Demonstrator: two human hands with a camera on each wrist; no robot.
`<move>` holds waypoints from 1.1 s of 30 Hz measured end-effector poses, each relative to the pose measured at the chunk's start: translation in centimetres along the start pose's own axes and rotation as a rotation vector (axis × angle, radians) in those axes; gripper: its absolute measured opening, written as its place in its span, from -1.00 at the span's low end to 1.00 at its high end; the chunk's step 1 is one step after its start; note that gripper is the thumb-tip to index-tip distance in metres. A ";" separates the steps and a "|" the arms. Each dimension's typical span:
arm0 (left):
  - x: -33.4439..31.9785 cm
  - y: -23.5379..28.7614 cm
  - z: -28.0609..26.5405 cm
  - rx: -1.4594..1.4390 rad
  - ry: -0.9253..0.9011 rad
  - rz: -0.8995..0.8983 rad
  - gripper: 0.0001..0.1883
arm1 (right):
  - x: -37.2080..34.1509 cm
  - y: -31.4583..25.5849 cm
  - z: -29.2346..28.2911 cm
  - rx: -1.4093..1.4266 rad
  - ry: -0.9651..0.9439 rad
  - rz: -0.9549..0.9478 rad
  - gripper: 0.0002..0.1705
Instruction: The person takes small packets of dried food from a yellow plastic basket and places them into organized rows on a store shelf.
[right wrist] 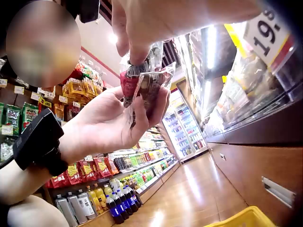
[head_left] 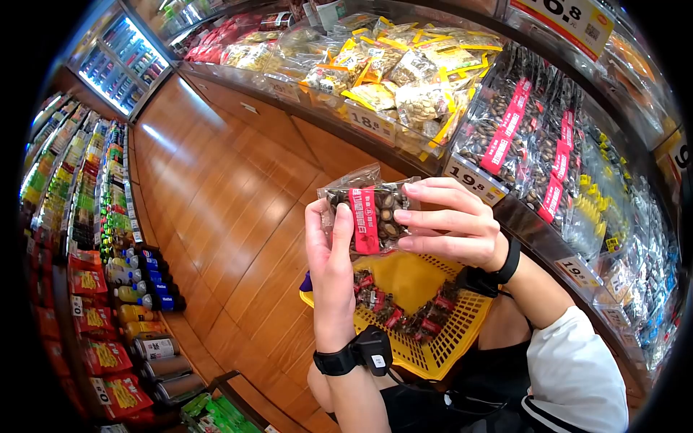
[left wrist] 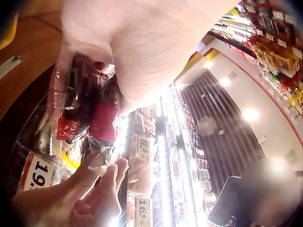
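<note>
A clear packet of dark melon seeds (head_left: 368, 220) with a red label is held up between both hands in the head view. My left hand (head_left: 331, 267) grips its left side, thumb across the front and fingers behind. At the right edge, my right hand (head_left: 458, 222) pinches the plastic, its fingers spread along the front. The left wrist view shows the right thumb and fingertips together on the film at the packet's end. Below the hands is a yellow basket (head_left: 437, 353) with several small red-labelled packets (head_left: 393, 314) inside.
A sloping display on the right holds red-banded seed packets (head_left: 509, 123) and yellow-trimmed bags (head_left: 419, 79), with price cards (head_left: 473, 180) along its edge. Drink bottles (head_left: 155, 281) and red snack bags (head_left: 94, 317) line the left shelf. A lit fridge (head_left: 124, 61) stands beyond the wooden floor (head_left: 209, 187).
</note>
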State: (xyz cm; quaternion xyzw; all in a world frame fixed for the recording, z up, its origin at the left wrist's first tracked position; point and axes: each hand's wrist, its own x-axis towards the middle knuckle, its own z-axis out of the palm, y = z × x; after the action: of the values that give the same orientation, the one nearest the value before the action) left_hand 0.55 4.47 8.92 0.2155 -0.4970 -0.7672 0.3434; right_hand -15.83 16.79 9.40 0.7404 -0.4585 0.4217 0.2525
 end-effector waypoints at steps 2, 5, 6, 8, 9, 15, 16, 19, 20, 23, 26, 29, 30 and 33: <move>0.0 0.2 0.0 0.054 0.009 0.018 -0.79 | 0.1 0.4 -0.2 0.032 -0.028 -0.015 -0.75; -0.2 0.6 -0.2 0.050 0.036 -0.012 -0.80 | 0.2 0.9 -0.5 0.112 -0.103 0.019 -0.82; -0.1 0.5 -0.3 0.048 0.041 -0.012 -0.80 | 0.3 1.1 -0.2 0.112 -0.103 0.025 -0.84; 0.4 0.1 -0.6 0.117 0.065 0.019 -0.80 | 0.2 1.6 0.2 0.113 -0.120 0.026 -0.87; 0.4 0.1 -0.6 0.112 0.068 0.022 -0.80 | 0.1 1.6 0.3 0.114 -0.125 0.022 -0.87; 0.6 -0.1 0.1 0.106 0.075 0.055 -0.80 | 0.0 1.0 0.0 -0.037 0.007 -0.088 -0.87; 0.6 -0.4 0.0 0.127 0.071 0.056 -0.79 | 0.3 0.7 -0.1 -0.066 0.027 -0.095 -0.84; 0.8 -1.1 0.3 0.128 0.069 0.077 -0.77 | -0.1 0.2 -0.1 -0.134 0.056 -0.079 -0.82; 0.8 -1.2 0.4 0.109 0.072 0.099 -0.76 | 0.0 0.1 -0.1 -0.148 0.071 -0.062 -0.80; 0.8 -1.3 0.6 0.057 0.070 0.042 -0.75 | -0.4 0.0 0.4 -0.127 0.161 0.003 -0.79; 0.4 -1.7 0.5 -0.186 0.083 0.048 -0.76 | -1.0 0.4 1.2 -0.043 0.438 0.192 -0.81; 0.1 -1.1 0.9 -0.209 0.118 0.076 -0.72 | -0.9 1.2 0.8 -0.036 0.599 0.307 -0.78; 0.0 -0.8 1.1 -0.247 0.147 0.106 -0.67 | -0.9 1.3 0.7 -0.027 0.602 0.313 -0.78; -0.1 -0.6 1.7 -0.285 0.203 0.178 -0.40 | -0.7 1.1 0.4 -0.025 0.580 0.309 -0.78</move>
State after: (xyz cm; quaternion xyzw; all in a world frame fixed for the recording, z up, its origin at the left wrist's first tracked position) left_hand -0.65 5.75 9.11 0.1961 -0.3632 -0.7708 0.4853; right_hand -16.84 16.27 8.61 0.5080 -0.4794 0.6426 0.3148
